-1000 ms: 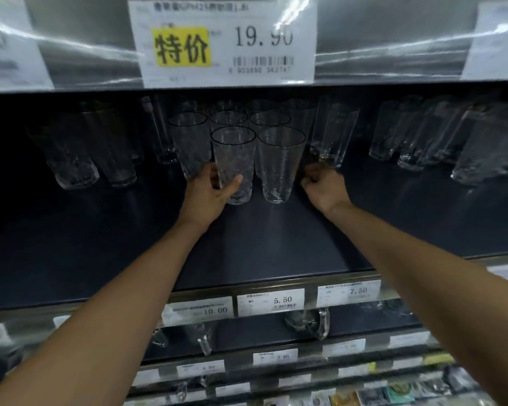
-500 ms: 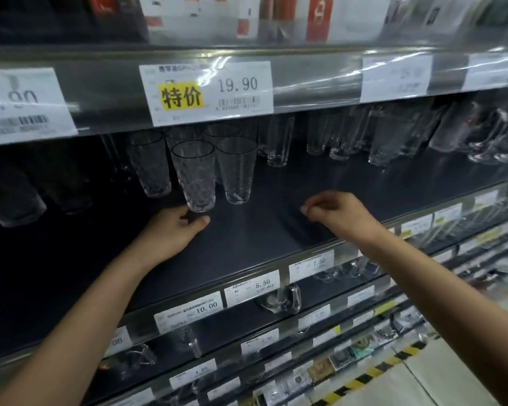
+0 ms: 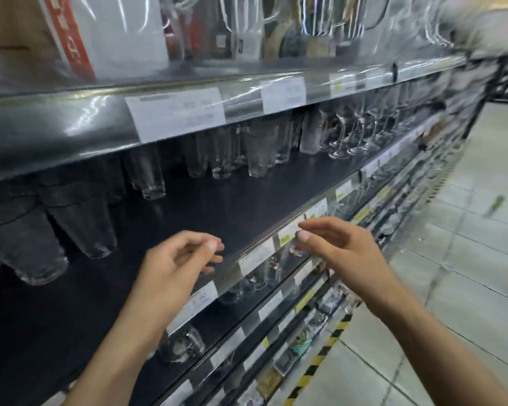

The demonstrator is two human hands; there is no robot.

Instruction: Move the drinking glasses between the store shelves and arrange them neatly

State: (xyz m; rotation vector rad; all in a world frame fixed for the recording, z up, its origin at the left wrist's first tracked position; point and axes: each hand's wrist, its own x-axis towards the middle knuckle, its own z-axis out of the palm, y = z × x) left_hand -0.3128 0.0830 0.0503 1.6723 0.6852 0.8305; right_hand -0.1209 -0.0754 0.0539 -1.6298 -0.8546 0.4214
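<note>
While both hands carry nothing: task judged midway; drinking glasses [image 3: 79, 227] stand in loose clusters along the back of the dark shelf [image 3: 188, 218], and the rows look unfinished.
Left hand [image 3: 176, 259]: fingers loosely curled, grasping nothing, over the shelf's front edge.
Right hand [image 3: 343, 253]: relaxed, empty, just past that edge.
Glasses vs hands: behind and to the left, apart, untouched.

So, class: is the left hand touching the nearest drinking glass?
Apart. Head view shows the left hand near the front edge, bare dark shelf between it and the glass.
</note>
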